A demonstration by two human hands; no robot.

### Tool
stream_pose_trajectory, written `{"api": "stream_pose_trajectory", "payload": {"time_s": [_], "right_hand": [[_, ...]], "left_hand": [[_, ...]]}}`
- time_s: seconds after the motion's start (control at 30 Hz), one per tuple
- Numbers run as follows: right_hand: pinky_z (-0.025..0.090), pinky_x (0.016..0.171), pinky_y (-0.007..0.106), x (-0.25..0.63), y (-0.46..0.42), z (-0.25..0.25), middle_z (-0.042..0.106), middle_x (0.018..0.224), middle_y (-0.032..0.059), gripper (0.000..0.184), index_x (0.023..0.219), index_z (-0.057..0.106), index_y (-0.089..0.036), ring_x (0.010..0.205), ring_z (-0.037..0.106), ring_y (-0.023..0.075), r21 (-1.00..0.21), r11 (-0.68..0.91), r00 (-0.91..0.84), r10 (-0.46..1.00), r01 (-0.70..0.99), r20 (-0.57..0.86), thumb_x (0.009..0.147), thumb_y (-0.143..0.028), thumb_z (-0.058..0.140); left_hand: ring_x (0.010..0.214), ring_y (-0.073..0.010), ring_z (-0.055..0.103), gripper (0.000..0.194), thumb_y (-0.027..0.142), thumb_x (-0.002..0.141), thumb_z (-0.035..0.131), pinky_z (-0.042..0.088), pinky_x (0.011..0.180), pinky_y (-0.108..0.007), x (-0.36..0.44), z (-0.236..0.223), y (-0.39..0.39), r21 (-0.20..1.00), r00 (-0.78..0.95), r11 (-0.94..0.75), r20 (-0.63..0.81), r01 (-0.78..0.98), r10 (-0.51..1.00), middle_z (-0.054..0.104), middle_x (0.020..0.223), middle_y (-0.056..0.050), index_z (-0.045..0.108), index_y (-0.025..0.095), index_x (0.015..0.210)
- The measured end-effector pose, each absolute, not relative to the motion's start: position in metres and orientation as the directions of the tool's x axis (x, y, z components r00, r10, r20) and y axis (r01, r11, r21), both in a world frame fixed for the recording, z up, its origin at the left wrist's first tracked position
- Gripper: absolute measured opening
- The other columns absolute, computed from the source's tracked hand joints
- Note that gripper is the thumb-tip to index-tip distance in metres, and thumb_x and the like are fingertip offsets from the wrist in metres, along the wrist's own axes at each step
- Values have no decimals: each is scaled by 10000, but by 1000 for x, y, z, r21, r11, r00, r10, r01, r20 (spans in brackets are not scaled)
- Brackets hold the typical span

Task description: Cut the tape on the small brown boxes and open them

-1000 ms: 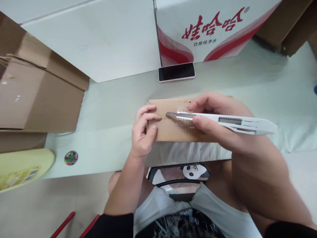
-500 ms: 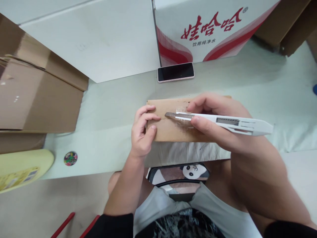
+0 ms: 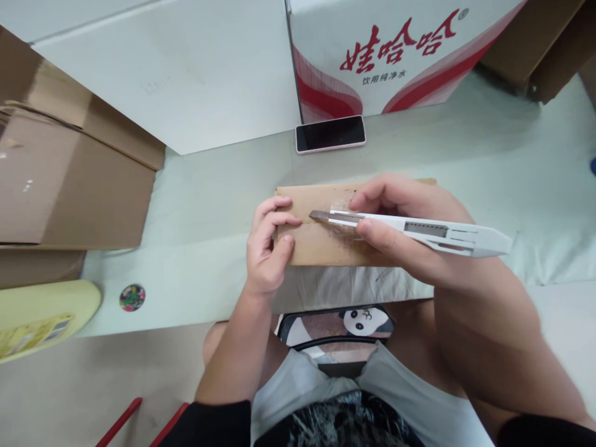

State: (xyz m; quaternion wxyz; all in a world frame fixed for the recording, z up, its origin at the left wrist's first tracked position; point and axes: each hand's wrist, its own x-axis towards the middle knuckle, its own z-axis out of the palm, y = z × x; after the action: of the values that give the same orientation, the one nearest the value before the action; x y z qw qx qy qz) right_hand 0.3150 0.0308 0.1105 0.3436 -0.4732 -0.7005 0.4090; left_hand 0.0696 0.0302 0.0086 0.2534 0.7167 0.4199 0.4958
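A small flat brown cardboard parcel lies on the pale table in front of me. My left hand grips its left end, fingers curled over the top and thumb on the near side. My right hand is closed on a long white utility knife. The knife lies nearly level, its short blade pointing left and resting on the parcel's top beside a patch of clear tape.
A phone with a dark screen lies face up behind the parcel. A white and red printed carton and a plain white box stand at the back. Brown boxes are at the left, with a round sticker near the table's front edge.
The knife and my right hand have slid a little to the left along the parcel's top. My left hand has kept its grip in the same place.
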Motion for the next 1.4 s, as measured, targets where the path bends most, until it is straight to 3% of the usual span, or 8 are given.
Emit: {"api": "stream_pose_trajectory", "payload": {"time_s": [0.5, 0.7, 0.87, 1.1, 1.23, 1.4], "right_hand": [[402, 599, 312, 314, 31, 112, 623, 719, -8, 158, 892, 653, -228, 627, 534, 145, -888, 206, -309, 948, 410, 77, 920, -383, 676], [369, 571, 304, 313, 32, 113, 583, 667, -28, 118, 857, 637, -212, 561, 470, 121, -890, 231, -307, 945, 394, 109, 893, -321, 663], [368, 584, 312, 313, 30, 113, 582, 654, -24, 97, 830, 624, -226, 582, 497, 139, -892, 201, -304, 950, 405, 76, 876, -301, 663], [357, 555, 303, 318, 28, 107, 541, 623, -33, 109, 751, 586, -225, 554, 450, 121, -911, 240, -238, 957, 334, 165, 842, -231, 645], [370, 524, 276, 322, 27, 107, 596, 692, -35, 85, 818, 600, -222, 569, 491, 110, -947, 164, -241, 966, 276, 97, 813, -227, 685], [516, 612, 318, 322, 27, 107, 757, 795, 33, 133, 991, 715, -218, 659, 668, 177, -978, -36, -186, 980, 205, -75, 892, -252, 634]], "left_hand": [[1266, -310, 616, 329, 557, 1011, 529, 506, 1140, -539, 74, 7, 29, 795, 109, -482, 478, 367, 872, 644, 1323, -81, 689, 270, 1024], [1270, -306, 618, 307, 539, 1010, 541, 514, 1130, -532, 74, 6, 28, 800, 109, -492, 486, 344, 867, 649, 1317, -79, 692, 273, 1043], [1255, -305, 628, 334, 546, 1013, 523, 527, 1113, -526, 74, 5, 29, 786, 104, -485, 485, 383, 868, 658, 1302, -90, 694, 259, 1023], [1239, -288, 642, 285, 497, 1009, 568, 538, 1098, -489, 71, 3, 30, 787, 123, -526, 517, 322, 847, 660, 1309, -89, 713, 256, 1056], [1250, -278, 639, 264, 480, 1006, 591, 524, 1108, -462, 71, 2, 31, 796, 115, -535, 526, 283, 843, 664, 1317, -78, 725, 260, 1063], [1262, -279, 630, 255, 472, 1005, 594, 515, 1121, -465, 70, 2, 31, 795, 125, -541, 529, 273, 840, 664, 1316, -75, 729, 272, 1086]]}}
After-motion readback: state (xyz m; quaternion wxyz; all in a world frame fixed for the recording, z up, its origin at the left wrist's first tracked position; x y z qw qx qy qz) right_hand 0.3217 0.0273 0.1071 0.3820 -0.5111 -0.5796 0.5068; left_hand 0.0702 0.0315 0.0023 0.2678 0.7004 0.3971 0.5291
